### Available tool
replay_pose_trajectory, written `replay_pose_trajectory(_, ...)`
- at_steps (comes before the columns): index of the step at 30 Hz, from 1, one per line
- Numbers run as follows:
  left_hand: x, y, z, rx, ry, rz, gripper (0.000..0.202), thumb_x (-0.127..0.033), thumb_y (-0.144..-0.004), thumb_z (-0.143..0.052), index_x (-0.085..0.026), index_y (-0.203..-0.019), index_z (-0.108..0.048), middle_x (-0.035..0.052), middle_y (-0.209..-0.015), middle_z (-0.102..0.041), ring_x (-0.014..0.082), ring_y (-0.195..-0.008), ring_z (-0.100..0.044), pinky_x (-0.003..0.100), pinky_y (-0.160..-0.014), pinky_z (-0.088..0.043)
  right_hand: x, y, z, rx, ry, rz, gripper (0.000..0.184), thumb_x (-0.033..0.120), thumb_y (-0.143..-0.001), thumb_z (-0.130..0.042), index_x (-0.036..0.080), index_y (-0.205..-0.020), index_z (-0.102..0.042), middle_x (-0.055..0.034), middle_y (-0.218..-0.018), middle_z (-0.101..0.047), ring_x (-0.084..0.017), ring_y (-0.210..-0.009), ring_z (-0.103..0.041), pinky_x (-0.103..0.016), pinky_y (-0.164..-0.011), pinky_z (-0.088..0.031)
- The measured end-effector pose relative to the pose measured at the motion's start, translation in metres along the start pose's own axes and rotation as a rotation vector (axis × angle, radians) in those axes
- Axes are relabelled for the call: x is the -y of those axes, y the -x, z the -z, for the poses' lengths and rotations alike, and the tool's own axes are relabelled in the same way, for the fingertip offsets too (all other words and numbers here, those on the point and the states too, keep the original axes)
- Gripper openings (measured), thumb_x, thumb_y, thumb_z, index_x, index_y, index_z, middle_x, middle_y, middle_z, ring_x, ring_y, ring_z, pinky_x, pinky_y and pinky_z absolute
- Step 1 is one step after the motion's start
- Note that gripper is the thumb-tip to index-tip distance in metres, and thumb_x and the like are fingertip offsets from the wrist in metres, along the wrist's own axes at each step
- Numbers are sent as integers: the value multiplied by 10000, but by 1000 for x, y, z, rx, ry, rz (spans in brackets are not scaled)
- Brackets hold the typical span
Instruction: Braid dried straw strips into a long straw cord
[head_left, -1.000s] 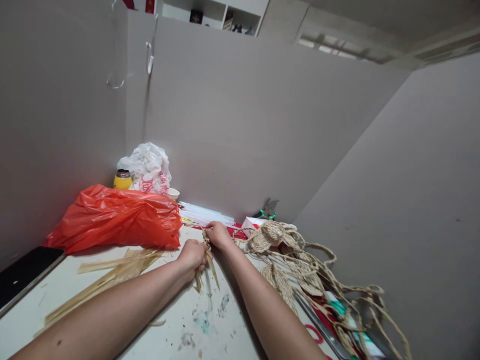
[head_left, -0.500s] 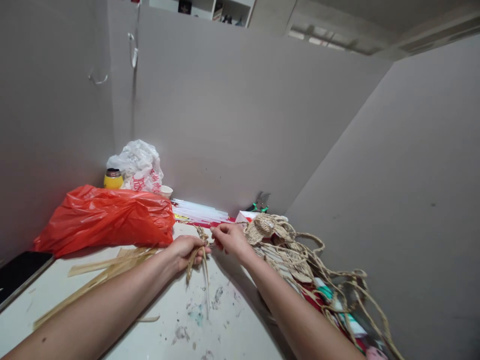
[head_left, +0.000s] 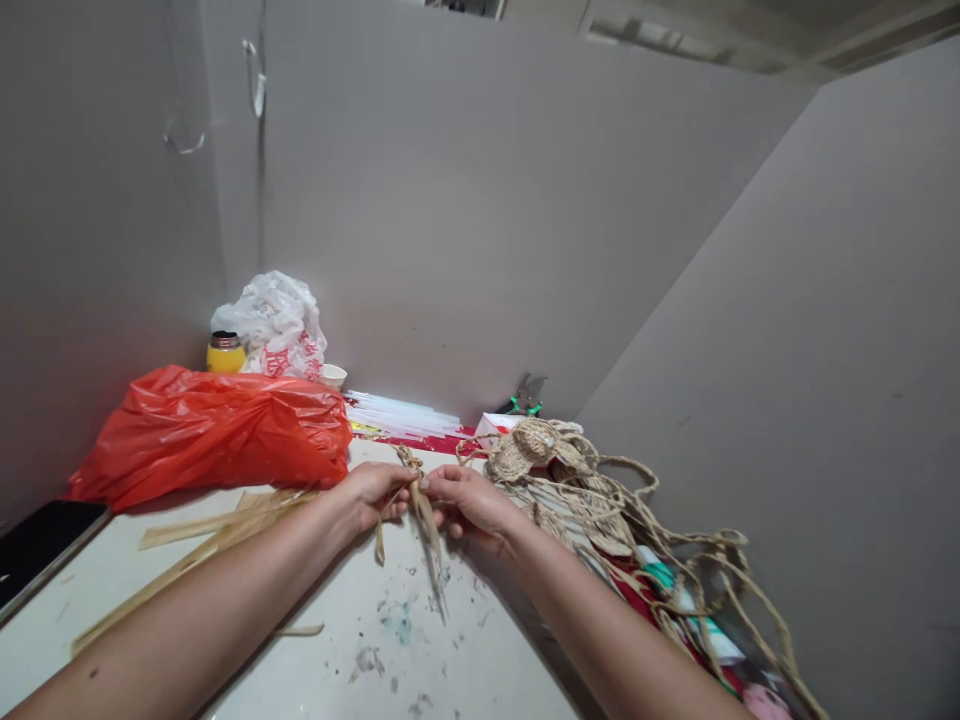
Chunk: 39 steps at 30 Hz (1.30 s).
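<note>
Between my two hands is a small braided piece of dried straw [head_left: 424,510], its loose strands hanging down over the white table [head_left: 352,610]. My left hand [head_left: 377,494] pinches it from the left, with thumb and fingers closed near the knotted top. From the right, my right hand [head_left: 466,502] pinches the same piece, thumb and forefinger meeting close to the left fingertips. The exact grip is partly hidden by the fingers. Flat dried straw strips [head_left: 217,545] lie under and beside my left forearm. A heap of braided straw cord [head_left: 600,500] is just right of my right hand.
A red plastic bag [head_left: 225,430] lies at the left, behind it a yellow jar [head_left: 225,353] and a white plastic bag [head_left: 274,320]. White sticks [head_left: 405,414] and green-handled pruning shears [head_left: 527,396] are at the back wall. A dark phone-like slab [head_left: 45,550] sits at the left edge.
My right hand has come in closer to the left and now pinches the straw piece at its strands. The hanging strands have swung right. The view has tilted slightly down.
</note>
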<state>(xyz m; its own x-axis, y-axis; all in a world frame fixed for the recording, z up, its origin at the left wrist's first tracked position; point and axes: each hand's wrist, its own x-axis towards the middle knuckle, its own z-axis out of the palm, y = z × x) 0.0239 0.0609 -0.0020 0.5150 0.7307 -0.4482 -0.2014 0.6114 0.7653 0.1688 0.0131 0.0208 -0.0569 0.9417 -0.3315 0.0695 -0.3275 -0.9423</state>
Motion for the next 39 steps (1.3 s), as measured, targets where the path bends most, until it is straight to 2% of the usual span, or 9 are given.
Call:
replay_pose_trajectory(5, -4, 3, -2, -24, -35, 12, 28, -102, -738, -589, -99, -718, -570, -41, -464, -483, 23, -350, -388, 110, -366, -352, -2, 2, -5, -62, 87, 53, 236, 328, -696, -660, 176, -648, -486, 54, -477, -527, -65, -363, -491, -139, -278, -247)
replay_pose_trajectory(8, -6, 5, -3, -1, -48, 30, 59, -99, -755, -558, -103, -696, -550, -50, -457, -449, 19, -349, -369, 103, -357, -318, -1, 4, -8, -104, 184, 81, 207, 275, -690, -662, 171, -614, -499, 69, -432, -484, -62, -357, -466, -139, -285, -267)
replay_pose_trajectory(12, -7, 5, -3, 14, -69, 40, 90, -114, -748, -573, -115, -674, -522, -55, -466, -428, 6, -335, -310, 96, -326, -184, 0, 5, -4, -35, 90, 15, 105, 188, -698, -627, 157, -648, -540, 44, -469, -547, -64, -365, -483, -138, -293, -297)
replay_pose_trajectory(16, -7, 5, -3, -10, -96, 33, 142, -131, -725, -607, -135, -651, -485, -70, -456, -403, -7, -323, -221, 110, -333, -82, 0, 3, 3, 56, -51, -54, 49, 165, -718, -597, 135, -685, -577, 5, -554, -610, -47, -364, -472, -136, -308, -308)
replay_pose_trajectory(20, -8, 5, -3, -19, -123, 21, 152, -135, -705, -626, -139, -650, -484, -67, -457, -415, -6, -326, -205, 125, -341, -68, 0, 1, 9, 76, -88, -85, 44, 138, -714, -606, 115, -677, -601, 15, -539, -578, -27, -351, -420, -132, -305, -288)
replay_pose_trajectory(27, -5, 7, -6, -70, -164, -41, 73, -117, -696, -619, -118, -706, -546, -21, -528, -544, -12, -320, -216, 139, -336, -91, 5, 7, 6, -22, -93, -97, 138, 128, -717, -581, 138, -588, -536, 34, -473, -526, -27, -326, -382, -135, -297, -250)
replay_pose_trajectory(31, -3, 7, -7, -81, -170, -73, 104, -131, -673, -640, -112, -658, -539, -36, -494, -511, -14, -322, -212, 144, -334, -82, 6, 13, -12, -92, -21, -7, 143, 162, -720, -563, 143, -580, -547, 6, -492, -571, -42, -338, -404, -156, -316, -269)
replay_pose_trajectory(35, -2, 7, -6, -56, -147, -94, 203, -152, -659, -646, -135, -559, -471, -94, -390, -333, -4, -328, -180, 146, -333, -78, -6, 14, -30, -218, 251, 210, 173, 180, -678, -573, 166, -508, -540, -3, -469, -561, -78, -383, -412, -192, -376, -290)
replay_pose_trajectory(39, -3, 6, -4, -6, -130, -62, 130, -108, -641, -628, -113, -578, -515, -84, -391, -346, -5, -337, -180, 139, -340, -71, -14, 21, -34, -238, 610, 442, 167, 193, -675, -566, 191, -510, -588, -3, -508, -572, -119, -493, -467, -213, -467, -312)
